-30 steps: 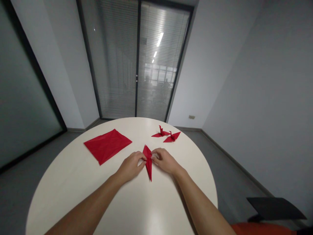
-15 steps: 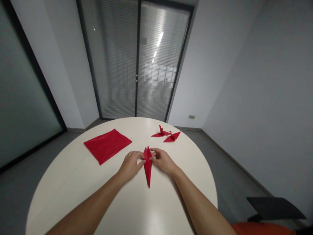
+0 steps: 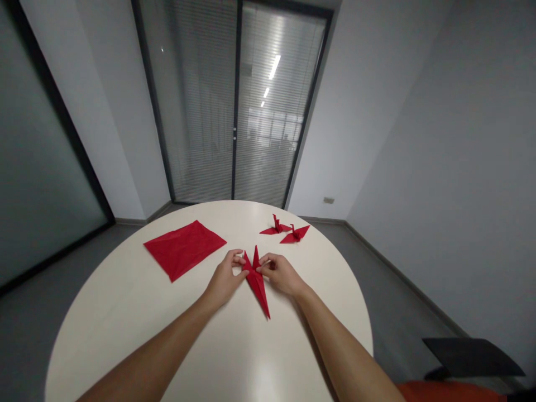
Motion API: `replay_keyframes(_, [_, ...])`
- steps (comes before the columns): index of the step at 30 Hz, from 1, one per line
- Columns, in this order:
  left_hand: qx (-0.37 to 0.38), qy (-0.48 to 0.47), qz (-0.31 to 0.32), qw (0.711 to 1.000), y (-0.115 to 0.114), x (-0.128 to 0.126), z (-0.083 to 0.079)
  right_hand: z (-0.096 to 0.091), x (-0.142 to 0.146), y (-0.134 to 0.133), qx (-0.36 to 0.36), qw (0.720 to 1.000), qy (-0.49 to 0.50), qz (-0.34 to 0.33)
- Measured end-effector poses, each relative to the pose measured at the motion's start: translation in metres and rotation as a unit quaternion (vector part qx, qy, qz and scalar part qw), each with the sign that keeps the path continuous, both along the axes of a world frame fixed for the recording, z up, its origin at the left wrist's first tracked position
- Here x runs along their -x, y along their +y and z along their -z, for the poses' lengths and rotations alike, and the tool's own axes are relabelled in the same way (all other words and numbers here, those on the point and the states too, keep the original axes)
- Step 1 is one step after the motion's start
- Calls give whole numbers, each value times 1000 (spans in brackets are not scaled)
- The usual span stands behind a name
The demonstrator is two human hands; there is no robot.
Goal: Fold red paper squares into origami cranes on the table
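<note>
A partly folded piece of red origami paper is held between my two hands over the middle of the table. Two narrow points rise apart at its far end, and one long point reaches toward me, slanting right. My left hand pinches its left side between thumb and fingers. On the right side, my right hand pinches it near the base of the far right point. Beyond my right hand stand two finished red paper cranes, a farther one and a nearer one, with wings spread.
Flat red paper sheets lie at the left on the round white table. A chair with a black armrest and an orange-red seat is at the lower right. Behind the table is a glass partition with blinds.
The far points of the folded paper have spread apart, and its near point has swung to the right. Both hands keep their pinch; my left hand has shifted slightly left.
</note>
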State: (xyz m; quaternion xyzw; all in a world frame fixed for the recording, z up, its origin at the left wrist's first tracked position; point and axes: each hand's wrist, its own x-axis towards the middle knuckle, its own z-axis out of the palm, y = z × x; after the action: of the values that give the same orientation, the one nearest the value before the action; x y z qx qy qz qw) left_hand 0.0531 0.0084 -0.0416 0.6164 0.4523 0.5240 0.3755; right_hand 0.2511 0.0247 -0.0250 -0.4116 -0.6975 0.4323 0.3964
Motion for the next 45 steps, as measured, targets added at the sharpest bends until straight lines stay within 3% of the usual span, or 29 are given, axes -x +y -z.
replay_keyframes(4, [30, -51, -21, 998, -3, -3, -4, -4, 2, -2, -22, 999, 34, 18])
replay_keyframes(11, [83, -128, -59, 987, -6, -8, -10, -9, 6, -4, 46, 994, 99, -2])
replay_keyframes(16, [126, -173, -23, 977, -6, -10, -15, -12, 6, -1, -3, 992, 123, 42])
replay_keyframes(21, [104, -194, 33, 975, -11, -13, -23, -16, 7, 0, -17, 993, 112, 38])
replay_keyframes(26, [113, -206, 52, 971, -15, -15, -29, -20, 7, -7, -22, 994, 107, 2])
replay_keyframes(31, [125, -216, 69, 966, -19, -17, -34, -21, 12, -11, -55, 992, 117, 7])
replay_keyframes(37, [106, -221, 57, 968, -20, -19, -36, -21, 20, -12, -48, 987, 151, 29])
replay_keyframes(45, [83, -218, 32, 972, -15, -18, -26, -27, 23, -16, -28, 990, 135, 23])
